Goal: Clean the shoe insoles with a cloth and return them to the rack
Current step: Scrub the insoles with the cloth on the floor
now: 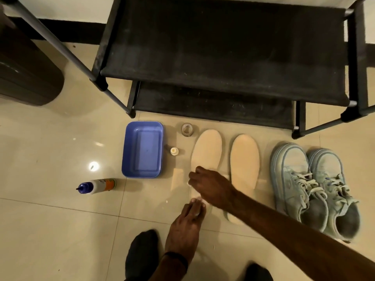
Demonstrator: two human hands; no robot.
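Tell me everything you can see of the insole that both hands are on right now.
The left insole is pale cream, foam-like, with a plain matte top and rounded toe. It lies flat on the tiled floor, toe toward the shoe rack, between the blue tray and the second insole. The right hand presses a whitish cloth, barely visible, on its middle; the left hand pins its heel with flat fingers.

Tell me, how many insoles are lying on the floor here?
2. The left insole lies beside the blue tub, its heel end under both hands. The right insole lies between it and the pale sneakers, partly crossed by the forearm. None seem hidden.
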